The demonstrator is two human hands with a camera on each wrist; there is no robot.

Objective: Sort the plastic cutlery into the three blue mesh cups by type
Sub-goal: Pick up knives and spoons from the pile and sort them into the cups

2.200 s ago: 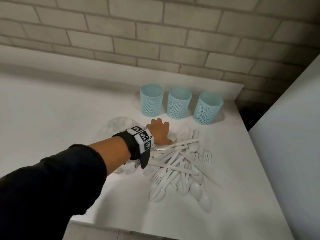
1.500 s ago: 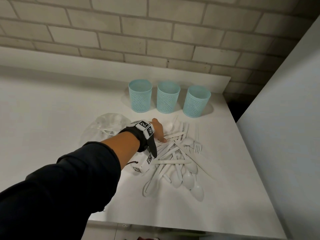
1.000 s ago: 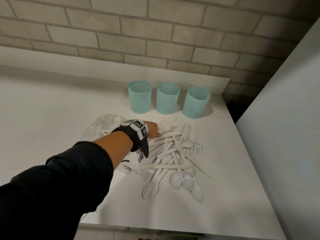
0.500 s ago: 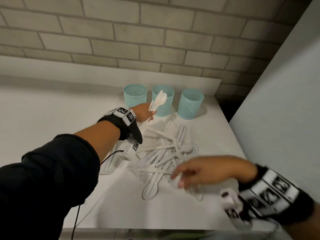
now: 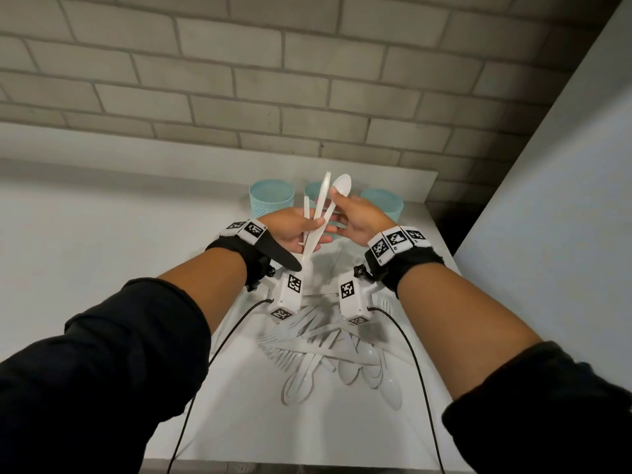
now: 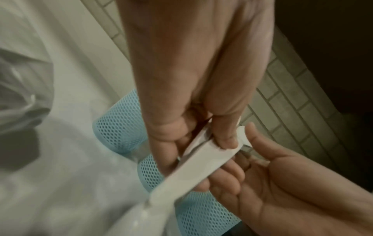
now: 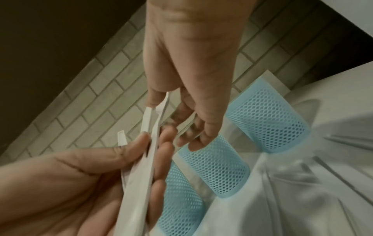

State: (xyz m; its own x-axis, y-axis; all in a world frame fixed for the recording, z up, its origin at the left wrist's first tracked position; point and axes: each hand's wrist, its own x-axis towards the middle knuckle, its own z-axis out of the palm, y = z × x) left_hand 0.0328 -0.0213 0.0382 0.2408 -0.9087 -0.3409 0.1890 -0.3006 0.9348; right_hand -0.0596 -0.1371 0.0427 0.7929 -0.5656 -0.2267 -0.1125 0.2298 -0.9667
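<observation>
My left hand (image 5: 314,230) grips a small bundle of white plastic cutlery (image 5: 319,213), held upright above the table; a spoon (image 5: 342,186) and a flat knife-like piece stick up from it. My right hand (image 5: 337,203) pinches the spoon just below its bowl. In the left wrist view the fingers (image 6: 224,137) curl over the bundle (image 6: 201,156). The right wrist view has the thumb (image 7: 154,99) against a white handle (image 7: 147,143). Three blue mesh cups stand behind the hands: left (image 5: 272,200), middle (image 5: 313,191) mostly hidden, right (image 5: 383,203). The loose cutlery pile (image 5: 325,354) lies on the table (image 5: 239,422) below my wrists.
A crumpled clear plastic bag (image 6: 20,95) lies left of the cups. A brick wall (image 5: 307,80) rises behind them. A tall white panel (image 5: 564,200) closes off the right side. Black cables (image 5: 410,354) hang from both wrist cameras over the pile.
My left hand picked cutlery out of the pile and lifted it in front of the cups. My right hand came into view and rose to take hold of the spoon.
</observation>
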